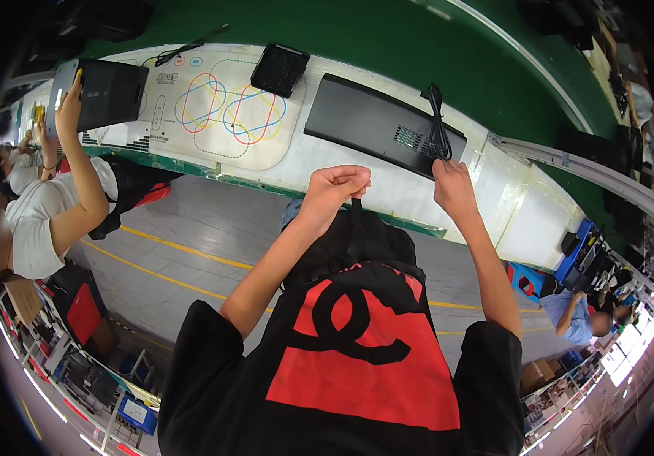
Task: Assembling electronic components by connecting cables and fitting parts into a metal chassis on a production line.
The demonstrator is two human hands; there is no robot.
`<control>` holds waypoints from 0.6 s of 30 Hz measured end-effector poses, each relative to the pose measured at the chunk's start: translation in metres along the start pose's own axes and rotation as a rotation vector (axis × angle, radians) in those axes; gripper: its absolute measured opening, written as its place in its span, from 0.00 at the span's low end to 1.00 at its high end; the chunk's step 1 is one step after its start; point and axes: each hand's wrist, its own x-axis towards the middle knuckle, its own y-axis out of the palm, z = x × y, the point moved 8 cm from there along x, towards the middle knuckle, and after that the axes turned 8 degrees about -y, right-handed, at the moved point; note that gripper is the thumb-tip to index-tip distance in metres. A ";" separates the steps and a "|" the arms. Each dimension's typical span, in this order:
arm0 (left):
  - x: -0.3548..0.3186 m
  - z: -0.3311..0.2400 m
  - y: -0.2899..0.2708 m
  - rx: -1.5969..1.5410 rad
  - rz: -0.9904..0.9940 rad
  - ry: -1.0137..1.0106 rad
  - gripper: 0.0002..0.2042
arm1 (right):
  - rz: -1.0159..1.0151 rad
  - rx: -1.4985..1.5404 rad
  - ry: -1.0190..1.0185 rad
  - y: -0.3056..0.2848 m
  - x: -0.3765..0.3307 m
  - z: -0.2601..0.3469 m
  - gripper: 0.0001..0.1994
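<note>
A long black flat casing (376,121) with a small vented grid lies on the white worktop in front of me. Across its right end hangs a looped bundle of black cable (437,129). My right hand (454,188) is closed on the lower end of that bundle, at the casing's near right corner. Nearer to me than the casing's left half, my left hand (334,194) is held in a pinch above the bench's front edge. Whatever is between those fingertips, if anything, is hidden.
A black open tray (280,70) sits beside a pale mat (213,114) printed with coloured loops. At left, a co-worker's hand (68,110) touches a large black box (106,91). A metal rail (585,171) borders the bench at right, where a blue bin (576,247) stands.
</note>
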 end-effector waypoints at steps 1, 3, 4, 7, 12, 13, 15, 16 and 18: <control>0.001 0.000 0.000 -0.009 0.010 0.006 0.10 | 0.020 0.028 0.002 0.002 -0.001 -0.001 0.04; 0.002 -0.002 0.001 -0.019 0.019 0.012 0.11 | 0.001 0.005 -0.001 0.000 -0.001 -0.002 0.05; 0.002 -0.003 0.001 -0.017 0.010 0.014 0.11 | -0.018 -0.019 -0.004 -0.002 -0.001 -0.003 0.06; 0.002 -0.003 0.000 -0.014 -0.017 0.010 0.11 | 0.022 0.030 0.010 -0.002 -0.001 -0.005 0.05; 0.002 -0.002 -0.002 -0.015 -0.030 0.001 0.11 | 0.000 0.053 -0.012 0.000 -0.004 -0.007 0.04; 0.003 -0.003 -0.002 -0.020 -0.029 0.007 0.11 | -0.003 0.063 -0.012 0.000 -0.005 -0.009 0.05; 0.004 -0.003 -0.003 -0.027 -0.031 0.015 0.11 | -0.007 0.059 -0.053 -0.003 -0.005 -0.005 0.05; 0.004 -0.002 -0.003 -0.035 -0.023 0.021 0.11 | -0.012 0.055 -0.090 -0.004 -0.005 -0.002 0.04; 0.005 -0.002 -0.003 -0.043 -0.013 0.028 0.11 | -0.010 0.055 -0.095 -0.002 -0.007 -0.004 0.04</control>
